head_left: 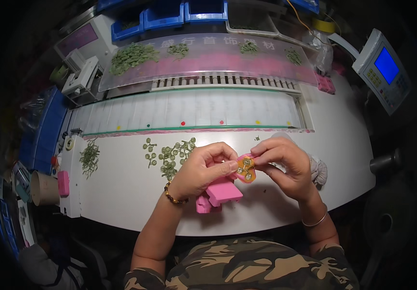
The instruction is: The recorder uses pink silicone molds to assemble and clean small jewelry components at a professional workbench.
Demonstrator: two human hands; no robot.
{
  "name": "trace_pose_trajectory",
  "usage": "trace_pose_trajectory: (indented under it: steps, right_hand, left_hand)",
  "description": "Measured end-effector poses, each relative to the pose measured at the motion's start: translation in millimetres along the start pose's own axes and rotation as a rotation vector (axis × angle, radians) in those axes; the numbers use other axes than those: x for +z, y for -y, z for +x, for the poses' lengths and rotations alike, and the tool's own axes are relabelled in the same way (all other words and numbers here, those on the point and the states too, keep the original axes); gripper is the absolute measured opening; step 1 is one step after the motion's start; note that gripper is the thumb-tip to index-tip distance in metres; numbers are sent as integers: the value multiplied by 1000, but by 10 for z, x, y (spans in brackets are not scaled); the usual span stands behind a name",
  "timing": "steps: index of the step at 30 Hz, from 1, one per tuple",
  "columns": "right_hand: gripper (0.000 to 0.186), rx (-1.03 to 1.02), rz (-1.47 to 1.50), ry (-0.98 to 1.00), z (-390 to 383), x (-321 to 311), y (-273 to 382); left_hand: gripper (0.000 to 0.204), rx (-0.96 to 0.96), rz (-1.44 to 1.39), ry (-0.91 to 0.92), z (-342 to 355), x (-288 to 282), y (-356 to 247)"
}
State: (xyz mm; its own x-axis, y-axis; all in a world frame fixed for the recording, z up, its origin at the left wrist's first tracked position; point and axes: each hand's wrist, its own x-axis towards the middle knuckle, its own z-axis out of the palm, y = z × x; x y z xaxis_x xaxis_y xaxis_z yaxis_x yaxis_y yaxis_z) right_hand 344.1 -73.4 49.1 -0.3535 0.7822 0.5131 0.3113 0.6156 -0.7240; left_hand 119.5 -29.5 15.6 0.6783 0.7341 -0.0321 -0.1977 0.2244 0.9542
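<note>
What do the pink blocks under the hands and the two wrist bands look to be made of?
Pink blocks: matte, soft-edged, probably rubber or foam. Left-wrist bracelet: glossy brown round beads, maybe stone or wood. Right-wrist bangle: thin, shiny silver ring, likely metal.

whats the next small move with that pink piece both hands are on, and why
Probably keep the left hand steadying the pink piece while the right hand presses the small green parts into it. Both hands pinch the piece above the white table, and only a few green parts sit in it, with loose green sprigs lying just left.
</note>
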Motion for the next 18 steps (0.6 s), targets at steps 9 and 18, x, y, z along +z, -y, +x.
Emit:
trace_pose_trajectory:
  steps: [9, 18]
  right_hand:
    - [23, 545, 530, -171, -27, 124, 14]
    - [11, 540, 318, -89, -23, 154, -51]
  left_hand:
    - [13, 51, -37, -127, 16, 34, 117]
    - [16, 55, 188, -192, 19, 68, 52]
